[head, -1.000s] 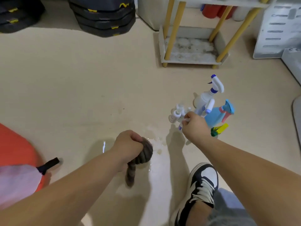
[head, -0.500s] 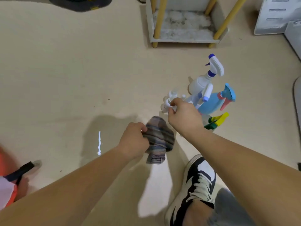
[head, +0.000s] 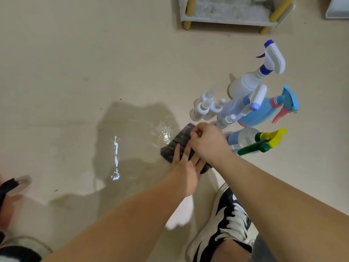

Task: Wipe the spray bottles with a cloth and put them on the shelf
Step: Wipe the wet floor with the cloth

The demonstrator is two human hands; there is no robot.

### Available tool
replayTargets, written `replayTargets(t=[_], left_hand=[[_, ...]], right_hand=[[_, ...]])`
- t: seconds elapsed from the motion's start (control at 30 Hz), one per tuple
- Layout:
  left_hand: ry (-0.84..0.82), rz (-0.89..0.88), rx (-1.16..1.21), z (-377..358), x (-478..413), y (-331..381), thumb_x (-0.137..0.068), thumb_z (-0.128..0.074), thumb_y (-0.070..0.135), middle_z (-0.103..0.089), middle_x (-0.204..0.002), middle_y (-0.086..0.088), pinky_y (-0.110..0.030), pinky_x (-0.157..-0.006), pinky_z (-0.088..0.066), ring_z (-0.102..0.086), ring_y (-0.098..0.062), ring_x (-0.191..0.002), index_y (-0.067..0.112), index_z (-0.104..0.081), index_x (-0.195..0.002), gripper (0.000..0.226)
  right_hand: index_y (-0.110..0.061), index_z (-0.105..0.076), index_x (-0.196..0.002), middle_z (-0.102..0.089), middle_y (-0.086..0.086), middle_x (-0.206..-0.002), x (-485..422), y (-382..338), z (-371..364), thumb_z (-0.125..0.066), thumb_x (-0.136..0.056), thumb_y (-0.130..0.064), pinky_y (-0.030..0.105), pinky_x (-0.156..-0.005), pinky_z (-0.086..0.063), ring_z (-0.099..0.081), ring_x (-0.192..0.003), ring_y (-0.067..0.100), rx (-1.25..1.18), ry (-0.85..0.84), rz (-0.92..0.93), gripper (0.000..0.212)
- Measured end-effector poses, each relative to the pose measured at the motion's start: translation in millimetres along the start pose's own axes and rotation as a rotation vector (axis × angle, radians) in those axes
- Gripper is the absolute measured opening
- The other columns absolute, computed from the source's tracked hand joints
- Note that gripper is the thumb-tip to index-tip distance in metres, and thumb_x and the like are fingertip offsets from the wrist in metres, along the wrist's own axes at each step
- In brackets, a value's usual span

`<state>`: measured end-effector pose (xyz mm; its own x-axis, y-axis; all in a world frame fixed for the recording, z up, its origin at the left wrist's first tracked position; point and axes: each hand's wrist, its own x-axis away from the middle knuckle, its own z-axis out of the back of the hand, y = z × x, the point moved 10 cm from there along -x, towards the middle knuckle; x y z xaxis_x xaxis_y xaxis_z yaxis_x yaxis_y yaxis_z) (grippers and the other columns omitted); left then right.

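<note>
A dark striped cloth (head: 176, 146) is bunched low over the floor between my hands. My left hand (head: 186, 168) lies flat against it with straight, spread fingers. My right hand (head: 208, 143) is above it, its curled fingers pinching the cloth's upper edge. Just right of my hands the spray bottles stand together: several small white ones (head: 203, 108), a tall white bottle (head: 247, 86) with a blue-and-white trigger, a blue bottle (head: 262, 115) with a pink trigger, and a clear bottle (head: 242, 138) with a green-and-yellow trigger. The shelf's lowest tray (head: 222, 20) with yellow legs is at the top.
A wet patch (head: 164, 136) shines on the beige floor left of the cloth. My black-and-white shoe (head: 226, 224) is planted below my right arm. A black strap (head: 7, 186) lies at the left edge, and a white object (head: 338, 8) sits at the top right.
My right hand let go of the small white bottle and came down onto the cloth. My left hand opened from a fist and now lies flat on the cloth. The view moved closer.
</note>
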<state>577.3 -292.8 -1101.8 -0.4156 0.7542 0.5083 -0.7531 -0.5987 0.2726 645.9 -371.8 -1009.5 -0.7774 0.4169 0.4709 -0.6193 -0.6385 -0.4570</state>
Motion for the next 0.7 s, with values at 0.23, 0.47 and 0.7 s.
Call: replayTargets(t=[0.23,0.47,0.7], left_hand=[[0.071,0.039,0.048,-9,40,-58,-0.101,-0.017,0.051,-0.003,-0.176,0.003,-0.055,-0.128,0.008,0.013,-0.029,-0.162,0.028,-0.016,-0.167,0.070],[0.083,0.393,0.065,-42,133,-163,-0.106,-0.016,0.062,0.021,-0.174,0.003,-0.053,-0.126,0.011,0.018,-0.029,-0.160,0.033,0.012,-0.165,0.072],[0.151,1.103,0.508,-92,264,-244,-0.110,-0.011,0.048,0.032,-0.169,-0.012,-0.054,-0.129,0.008,0.022,-0.036,-0.159,0.023,0.026,-0.162,0.069]], right_hand=[[-0.018,-0.064,-0.085,-0.067,0.002,-0.080,0,-18,-36,-0.053,-0.096,-0.024,0.041,-0.075,-0.059,-0.066,-0.080,0.026,-0.025,-0.142,-0.047,0.017],[-0.015,-0.066,-0.089,-0.067,0.007,-0.079,33,-75,-98,-0.052,-0.099,-0.025,0.032,-0.062,-0.052,-0.064,-0.071,0.027,0.035,-0.332,-0.023,0.020],[-0.007,-0.063,-0.098,-0.071,0.017,-0.086,64,-140,-155,-0.050,-0.100,-0.025,0.039,-0.066,-0.058,-0.067,-0.069,0.033,0.105,-0.498,0.028,0.022]])
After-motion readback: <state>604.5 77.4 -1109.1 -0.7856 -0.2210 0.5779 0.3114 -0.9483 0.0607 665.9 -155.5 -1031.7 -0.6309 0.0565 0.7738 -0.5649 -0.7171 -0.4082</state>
